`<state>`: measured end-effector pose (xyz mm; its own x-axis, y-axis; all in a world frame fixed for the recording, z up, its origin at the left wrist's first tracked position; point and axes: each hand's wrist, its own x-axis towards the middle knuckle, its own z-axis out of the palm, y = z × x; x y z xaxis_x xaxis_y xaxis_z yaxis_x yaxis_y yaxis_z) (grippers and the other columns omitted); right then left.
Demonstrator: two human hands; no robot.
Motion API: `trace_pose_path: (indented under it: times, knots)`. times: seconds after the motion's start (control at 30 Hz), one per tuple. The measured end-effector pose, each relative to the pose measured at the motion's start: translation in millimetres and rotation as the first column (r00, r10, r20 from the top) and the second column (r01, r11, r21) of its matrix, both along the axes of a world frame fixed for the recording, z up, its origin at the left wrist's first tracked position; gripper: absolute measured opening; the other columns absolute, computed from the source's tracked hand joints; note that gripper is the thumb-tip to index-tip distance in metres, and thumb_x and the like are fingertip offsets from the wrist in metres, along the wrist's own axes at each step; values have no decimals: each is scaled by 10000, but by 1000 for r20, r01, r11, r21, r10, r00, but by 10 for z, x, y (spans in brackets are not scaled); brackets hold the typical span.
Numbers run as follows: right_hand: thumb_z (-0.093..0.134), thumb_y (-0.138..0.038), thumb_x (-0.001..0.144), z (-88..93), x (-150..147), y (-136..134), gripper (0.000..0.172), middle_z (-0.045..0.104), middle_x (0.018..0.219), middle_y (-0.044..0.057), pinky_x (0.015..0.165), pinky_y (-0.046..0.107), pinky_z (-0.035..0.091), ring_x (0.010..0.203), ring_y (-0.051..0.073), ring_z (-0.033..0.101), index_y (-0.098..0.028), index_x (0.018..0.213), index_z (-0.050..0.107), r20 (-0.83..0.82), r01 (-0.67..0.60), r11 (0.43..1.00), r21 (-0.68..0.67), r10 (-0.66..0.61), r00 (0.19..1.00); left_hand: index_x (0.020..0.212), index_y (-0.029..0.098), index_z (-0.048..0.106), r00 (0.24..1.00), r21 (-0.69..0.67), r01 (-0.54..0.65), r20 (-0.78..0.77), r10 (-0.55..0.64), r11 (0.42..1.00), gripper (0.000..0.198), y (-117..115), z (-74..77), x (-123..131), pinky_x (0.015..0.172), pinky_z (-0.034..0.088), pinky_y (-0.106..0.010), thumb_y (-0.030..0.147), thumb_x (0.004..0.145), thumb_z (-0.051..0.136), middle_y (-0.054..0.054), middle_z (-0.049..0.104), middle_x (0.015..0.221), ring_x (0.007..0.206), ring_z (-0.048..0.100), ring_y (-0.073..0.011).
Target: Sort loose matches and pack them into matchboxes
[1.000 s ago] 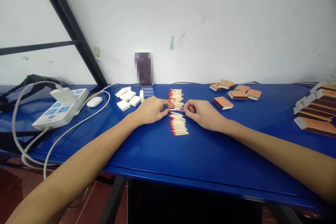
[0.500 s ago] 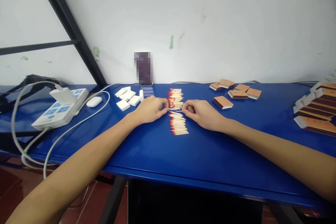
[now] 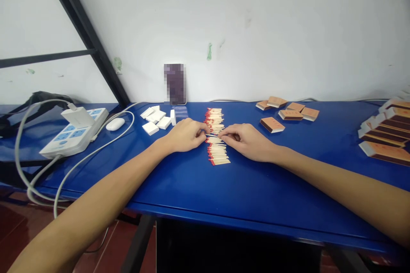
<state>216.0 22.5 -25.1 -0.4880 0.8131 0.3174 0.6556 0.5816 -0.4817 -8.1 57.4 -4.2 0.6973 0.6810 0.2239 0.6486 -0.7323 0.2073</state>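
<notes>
A column of red-headed matchsticks (image 3: 218, 153) lies on the blue table, heads to the left and pale ends to the right. My left hand (image 3: 188, 135) is closed at the heads' side, thumb and forefinger pinched on one end of a match. From the other side, my right hand (image 3: 245, 140) pinches the same matchstick (image 3: 212, 135) near its pale end. This match spans the small space between my fingertips, just over the row. Fingers cover part of the middle of the row.
White matchbox trays (image 3: 156, 116) lie left of the matches, a phone (image 3: 175, 84) leaning on the wall behind. Brown matchboxes (image 3: 272, 124) are scattered to the right, with stacked boxes (image 3: 384, 152) farther right. A power strip (image 3: 75, 133), cables and a white earbud case (image 3: 115, 124) occupy the left.
My right hand has shifted slightly left and its fingertips have come closer to those of my left hand. The left fingers have edged right over the match heads.
</notes>
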Motion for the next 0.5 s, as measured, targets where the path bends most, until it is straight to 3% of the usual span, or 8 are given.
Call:
trace_pose_path:
  times: [0.2, 0.37, 0.5]
  knots:
    - [469, -251, 902, 14, 3, -15, 289, 696, 765, 33, 620, 276, 367, 610, 139, 544, -178, 935, 746, 37, 10, 998, 56, -12, 999, 929, 180, 698, 1000, 37, -14, -19, 15, 999, 261, 33, -7, -23, 577, 355, -261, 148, 777, 488, 29, 599, 597, 555, 513, -120]
    - [495, -227, 891, 8, -3, -14, 260, 653, 679, 14, 635, 277, 369, 611, 145, 541, -179, 952, 743, 68, -16, 996, 88, 10, 998, 918, 184, 695, 1000, 89, 17, -8, -16, 996, 215, 61, -32, -32, 643, 397, -266, 170, 807, 512, -5, 636, 762, 670, 550, -135]
    - [487, -244, 908, -2, -6, -11, 266, 630, 662, 2, 634, 278, 355, 595, 139, 530, -186, 973, 738, 86, -44, 994, 99, 35, 996, 920, 194, 698, 999, 83, 37, -4, -37, 996, 208, 50, -37, -18, 664, 406, -268, 177, 837, 508, -5, 622, 761, 679, 545, -135]
